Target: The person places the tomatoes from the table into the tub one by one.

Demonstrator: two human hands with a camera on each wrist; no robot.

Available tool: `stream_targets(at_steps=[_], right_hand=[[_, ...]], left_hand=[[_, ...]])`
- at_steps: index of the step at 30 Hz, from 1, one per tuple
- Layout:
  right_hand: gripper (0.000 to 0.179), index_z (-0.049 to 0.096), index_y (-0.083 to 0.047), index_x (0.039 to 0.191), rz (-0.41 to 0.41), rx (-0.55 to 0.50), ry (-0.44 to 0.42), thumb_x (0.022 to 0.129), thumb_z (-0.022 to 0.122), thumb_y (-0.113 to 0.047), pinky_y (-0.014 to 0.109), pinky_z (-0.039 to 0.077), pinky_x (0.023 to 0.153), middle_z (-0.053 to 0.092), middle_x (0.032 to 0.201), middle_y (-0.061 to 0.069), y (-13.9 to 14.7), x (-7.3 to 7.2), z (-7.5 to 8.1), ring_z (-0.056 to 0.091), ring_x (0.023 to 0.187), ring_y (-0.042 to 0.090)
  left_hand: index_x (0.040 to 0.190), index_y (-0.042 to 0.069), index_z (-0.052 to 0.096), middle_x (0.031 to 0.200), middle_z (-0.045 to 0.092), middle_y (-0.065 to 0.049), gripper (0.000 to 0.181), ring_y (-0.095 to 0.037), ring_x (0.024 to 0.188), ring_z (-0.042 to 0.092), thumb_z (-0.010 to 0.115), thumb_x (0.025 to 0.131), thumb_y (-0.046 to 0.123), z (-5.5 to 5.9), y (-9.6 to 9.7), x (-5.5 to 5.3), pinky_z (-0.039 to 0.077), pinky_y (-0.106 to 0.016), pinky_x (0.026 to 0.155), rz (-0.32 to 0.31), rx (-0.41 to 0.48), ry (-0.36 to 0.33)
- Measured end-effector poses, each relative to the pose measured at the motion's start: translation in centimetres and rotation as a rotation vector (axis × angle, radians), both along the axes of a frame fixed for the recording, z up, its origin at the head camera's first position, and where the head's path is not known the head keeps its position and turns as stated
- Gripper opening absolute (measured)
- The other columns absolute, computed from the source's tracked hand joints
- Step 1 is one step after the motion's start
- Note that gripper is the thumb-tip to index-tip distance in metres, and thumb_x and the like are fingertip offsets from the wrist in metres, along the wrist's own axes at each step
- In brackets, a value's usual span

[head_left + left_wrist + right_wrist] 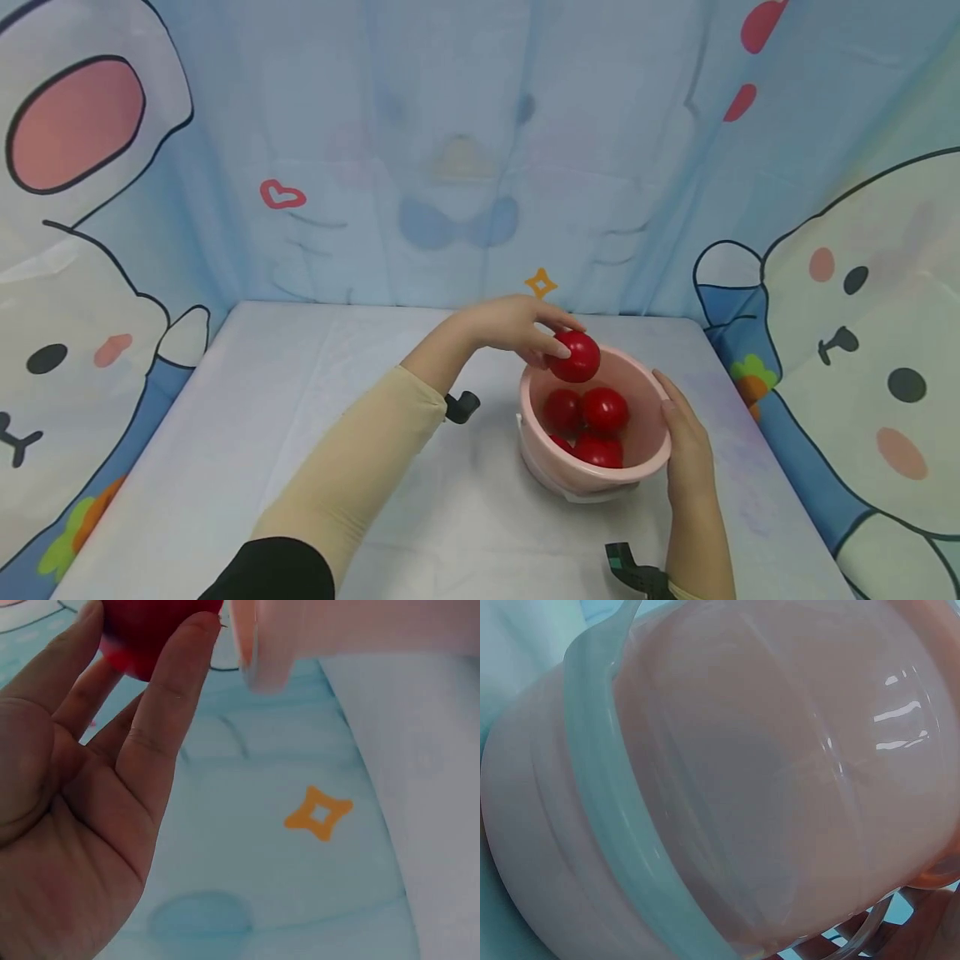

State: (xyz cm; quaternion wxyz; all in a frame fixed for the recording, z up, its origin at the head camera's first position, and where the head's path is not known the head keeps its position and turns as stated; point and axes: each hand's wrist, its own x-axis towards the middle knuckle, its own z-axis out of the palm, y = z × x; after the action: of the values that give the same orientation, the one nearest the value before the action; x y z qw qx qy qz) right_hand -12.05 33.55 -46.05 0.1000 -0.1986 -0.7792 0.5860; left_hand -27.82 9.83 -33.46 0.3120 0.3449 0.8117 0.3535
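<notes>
My left hand [517, 329] holds a round red apple-like fruit [576, 357] between thumb and fingers, over the far left part of a pink bucket [540, 433]. In the left wrist view the red fruit [154, 634] shows at the fingertips, its upper part cut off by the frame. Several similar red fruits [606, 410] lie inside the bucket. My right hand [688, 446] holds the bucket's right side at the rim. From the right wrist, the pink bucket wall [780, 772] fills most of the view, with a few fingers [930, 922] at the lower right.
A pale handle band [630, 825] hangs across the bucket's outside. The bucket stands on a white-covered table [420, 517], right of its middle. Behind the table hangs a light blue cartoon-printed cloth [450, 100], with rabbit figures at both sides.
</notes>
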Motion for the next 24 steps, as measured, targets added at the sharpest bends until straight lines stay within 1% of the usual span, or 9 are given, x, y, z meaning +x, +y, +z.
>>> stream_targets(at_steps=[4, 8, 10, 12, 14, 17, 20, 21, 24], right_hand=[[0.05, 0.032, -0.054, 0.147, 0.004, 0.002, -0.006, 0.098, 0.038, -0.063, 0.064, 0.036, 0.11, 0.027, 0.161, -0.015, 0.1, 0.0, -0.1, 0.021, 0.152, 0.024], [0.051, 0.031, -0.055, 0.148, 0.013, 0.001, -0.011, 0.098, 0.04, -0.062, 0.064, 0.037, 0.11, 0.027, 0.162, -0.014, 0.2, 0.0, -0.1, 0.021, 0.152, 0.026], [0.051, 0.031, -0.054, 0.148, 0.02, 0.005, -0.01, 0.098, 0.04, -0.061, 0.064, 0.037, 0.11, 0.027, 0.162, -0.014, 0.2, 0.1, -0.1, 0.02, 0.152, 0.026], [0.051, 0.031, -0.054, 0.148, 0.024, 0.001, -0.008, 0.098, 0.04, -0.062, 0.064, 0.036, 0.111, 0.026, 0.162, -0.014, 0.2, 0.0, 0.0, 0.02, 0.152, 0.026], [0.05, 0.032, -0.055, 0.147, 0.022, -0.003, -0.007, 0.098, 0.04, -0.062, 0.064, 0.035, 0.112, 0.027, 0.162, -0.014, 0.1, 0.0, 0.0, 0.019, 0.152, 0.025], [0.05, 0.032, -0.055, 0.147, 0.019, -0.009, -0.01, 0.098, 0.04, -0.062, 0.063, 0.035, 0.112, 0.026, 0.162, -0.015, -0.1, 0.1, -0.1, 0.019, 0.153, 0.025], [0.051, 0.03, -0.054, 0.148, 0.026, -0.007, -0.014, 0.098, 0.04, -0.062, 0.062, 0.036, 0.111, 0.025, 0.162, -0.015, -0.1, 0.2, -0.1, 0.019, 0.152, 0.025], [0.052, 0.03, -0.054, 0.148, 0.026, -0.003, -0.018, 0.098, 0.04, -0.062, 0.061, 0.037, 0.111, 0.025, 0.162, -0.015, -0.1, 0.2, -0.1, 0.02, 0.152, 0.025], [0.053, 0.029, -0.054, 0.148, 0.022, 0.004, -0.024, 0.098, 0.039, -0.064, 0.061, 0.037, 0.111, 0.024, 0.163, -0.015, 0.0, 0.3, 0.0, 0.02, 0.152, 0.025]], left_hand=[[0.137, 0.031, 0.058, 0.131, 0.058, 0.003, 0.046, -0.013, 0.097, 0.069, 0.069, 0.093, 0.031, 0.3, 1.9, 0.5, 0.06, -0.026, 0.079, -0.091, -0.063, 0.031], [0.135, 0.033, 0.059, 0.132, 0.059, 0.005, 0.044, -0.009, 0.109, 0.061, 0.069, 0.092, 0.033, 0.6, 3.7, 0.7, 0.057, -0.021, 0.081, -0.191, -0.108, 0.098], [0.134, 0.034, 0.06, 0.131, 0.06, 0.006, 0.044, -0.008, 0.114, 0.056, 0.07, 0.092, 0.035, 0.5, 4.5, 0.7, 0.056, -0.02, 0.081, -0.221, -0.129, 0.119], [0.133, 0.036, 0.061, 0.129, 0.061, 0.009, 0.043, -0.007, 0.116, 0.053, 0.07, 0.091, 0.035, 0.3, 5.1, 0.8, 0.056, -0.019, 0.08, -0.233, -0.153, 0.123], [0.132, 0.034, 0.062, 0.127, 0.061, 0.009, 0.042, -0.006, 0.114, 0.054, 0.071, 0.091, 0.032, 0.0, 5.7, 0.9, 0.056, -0.019, 0.08, -0.241, -0.161, 0.095], [0.132, 0.03, 0.062, 0.126, 0.061, 0.007, 0.043, -0.009, 0.108, 0.059, 0.072, 0.091, 0.027, -0.6, 6.3, 1.2, 0.059, -0.024, 0.08, -0.231, -0.183, 0.008], [0.131, 0.028, 0.063, 0.125, 0.061, 0.006, 0.044, -0.013, 0.105, 0.061, 0.074, 0.089, 0.023, -0.9, 6.6, 1.7, 0.061, -0.029, 0.08, -0.195, -0.213, -0.078], [0.13, 0.028, 0.063, 0.124, 0.061, 0.006, 0.044, -0.014, 0.105, 0.062, 0.074, 0.089, 0.022, -0.9, 6.7, 1.8, 0.061, -0.031, 0.08, -0.182, -0.221, -0.097], [0.129, 0.028, 0.063, 0.121, 0.061, 0.006, 0.044, -0.014, 0.108, 0.058, 0.075, 0.087, 0.02, -0.9, 7.0, 2.1, 0.061, -0.031, 0.08, -0.165, -0.231, -0.116]])
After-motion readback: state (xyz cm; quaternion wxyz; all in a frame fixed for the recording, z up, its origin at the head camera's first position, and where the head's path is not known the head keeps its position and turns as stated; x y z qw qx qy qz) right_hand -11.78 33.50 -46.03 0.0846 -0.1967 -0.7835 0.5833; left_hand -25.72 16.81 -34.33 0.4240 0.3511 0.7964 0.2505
